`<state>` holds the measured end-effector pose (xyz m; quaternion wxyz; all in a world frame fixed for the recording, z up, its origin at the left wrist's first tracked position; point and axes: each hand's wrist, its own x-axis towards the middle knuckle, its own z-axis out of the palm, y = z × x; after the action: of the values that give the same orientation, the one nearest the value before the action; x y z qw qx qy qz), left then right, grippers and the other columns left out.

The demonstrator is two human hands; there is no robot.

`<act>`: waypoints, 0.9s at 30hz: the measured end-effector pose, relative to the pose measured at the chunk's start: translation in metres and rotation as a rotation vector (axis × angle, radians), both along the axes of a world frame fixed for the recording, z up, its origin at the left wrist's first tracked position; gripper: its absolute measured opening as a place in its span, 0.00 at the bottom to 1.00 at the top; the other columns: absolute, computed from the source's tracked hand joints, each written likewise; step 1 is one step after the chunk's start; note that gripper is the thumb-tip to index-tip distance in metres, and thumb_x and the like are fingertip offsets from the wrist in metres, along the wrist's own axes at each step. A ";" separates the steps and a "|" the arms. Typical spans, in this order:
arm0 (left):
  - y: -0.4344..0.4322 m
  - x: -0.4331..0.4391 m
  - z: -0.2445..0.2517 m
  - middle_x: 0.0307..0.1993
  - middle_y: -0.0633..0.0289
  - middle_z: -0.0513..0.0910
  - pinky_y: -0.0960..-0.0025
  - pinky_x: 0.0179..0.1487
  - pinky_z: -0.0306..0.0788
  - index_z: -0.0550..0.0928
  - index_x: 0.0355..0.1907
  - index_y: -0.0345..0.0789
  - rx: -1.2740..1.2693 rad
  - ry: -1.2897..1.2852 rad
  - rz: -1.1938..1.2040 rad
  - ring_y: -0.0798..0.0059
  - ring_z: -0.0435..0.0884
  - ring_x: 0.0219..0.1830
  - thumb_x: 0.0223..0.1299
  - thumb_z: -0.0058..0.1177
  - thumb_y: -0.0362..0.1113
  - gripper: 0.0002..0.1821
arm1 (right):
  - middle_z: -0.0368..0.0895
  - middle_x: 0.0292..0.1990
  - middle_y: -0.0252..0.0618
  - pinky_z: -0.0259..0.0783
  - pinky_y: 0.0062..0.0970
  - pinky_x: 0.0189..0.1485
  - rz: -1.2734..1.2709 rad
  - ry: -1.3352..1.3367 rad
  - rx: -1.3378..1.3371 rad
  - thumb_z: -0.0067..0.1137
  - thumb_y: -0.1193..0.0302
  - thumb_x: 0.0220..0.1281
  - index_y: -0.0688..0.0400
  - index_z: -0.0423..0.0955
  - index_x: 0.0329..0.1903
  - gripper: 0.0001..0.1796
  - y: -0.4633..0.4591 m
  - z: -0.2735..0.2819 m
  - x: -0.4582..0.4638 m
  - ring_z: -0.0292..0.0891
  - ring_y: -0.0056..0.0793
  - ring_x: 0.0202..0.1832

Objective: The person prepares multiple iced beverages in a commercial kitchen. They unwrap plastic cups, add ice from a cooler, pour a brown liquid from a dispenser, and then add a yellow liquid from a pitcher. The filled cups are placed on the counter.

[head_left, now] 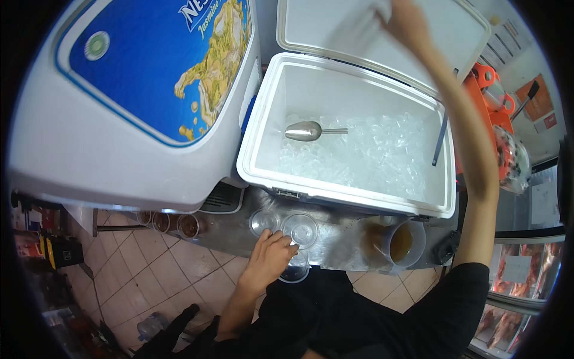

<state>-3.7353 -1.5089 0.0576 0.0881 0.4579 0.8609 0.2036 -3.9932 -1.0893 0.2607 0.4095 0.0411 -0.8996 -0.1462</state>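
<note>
My left hand (271,255) rests on a clear plastic cup (296,268) at the steel counter's front edge; whether its fingers grip the cup is unclear. Two more clear plastic cups, a wider one (300,231) and a smaller one (263,223), stand just beyond it. Raised high at the upper right, my right hand (406,20) is blurred before the cooler's upright lid (323,27); its fingers are partly cut off by the frame. The open white ice cooler (341,199) holds ice (381,152) with a metal scoop (303,131) lying on top.
Left of the cooler stands a white drink dispenser (148,175). Several cups of dark drink (188,225) line the counter's left front. A plastic jug (406,244) with amber liquid stands at the right, beside a black object (446,247). Orange containers (493,89) are behind my right arm.
</note>
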 end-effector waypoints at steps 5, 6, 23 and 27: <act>0.001 -0.013 0.005 0.30 0.70 0.80 0.68 0.48 0.64 0.91 0.42 0.42 -0.012 -0.044 -0.002 0.76 0.76 0.38 0.59 0.63 0.39 0.10 | 0.81 0.52 0.54 0.69 0.48 0.63 -0.050 -1.097 -0.323 0.59 0.49 0.69 0.60 0.78 0.55 0.27 -0.072 -0.219 0.056 0.75 0.51 0.60; 0.001 -0.015 0.006 0.30 0.71 0.80 0.68 0.48 0.64 0.91 0.42 0.42 -0.021 -0.043 -0.012 0.76 0.77 0.39 0.58 0.63 0.39 0.10 | 0.81 0.51 0.53 0.70 0.48 0.62 -0.070 -1.132 -0.324 0.56 0.50 0.71 0.62 0.79 0.54 0.26 -0.073 -0.243 0.055 0.74 0.53 0.60; -0.023 -0.005 0.006 0.29 0.72 0.80 0.70 0.42 0.65 0.91 0.44 0.44 -0.020 -0.053 0.136 0.76 0.76 0.36 0.59 0.64 0.42 0.12 | 0.86 0.30 0.46 0.77 0.44 0.39 0.040 -0.993 -0.029 0.55 0.64 0.62 0.62 0.78 0.51 0.19 -0.100 -0.224 0.020 0.85 0.44 0.35; -0.030 0.001 0.015 0.28 0.73 0.78 0.69 0.41 0.65 0.91 0.44 0.44 -0.025 0.011 0.168 0.77 0.75 0.34 0.57 0.65 0.42 0.12 | 0.85 0.26 0.45 0.76 0.45 0.35 0.299 -1.058 0.233 0.54 0.65 0.61 0.60 0.80 0.49 0.17 -0.119 -0.234 0.003 0.84 0.45 0.31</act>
<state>-3.7342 -1.5390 0.0722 0.0715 0.3842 0.8992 0.1970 -3.9898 -1.2086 0.0267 -0.0885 0.2808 -0.9447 -0.1442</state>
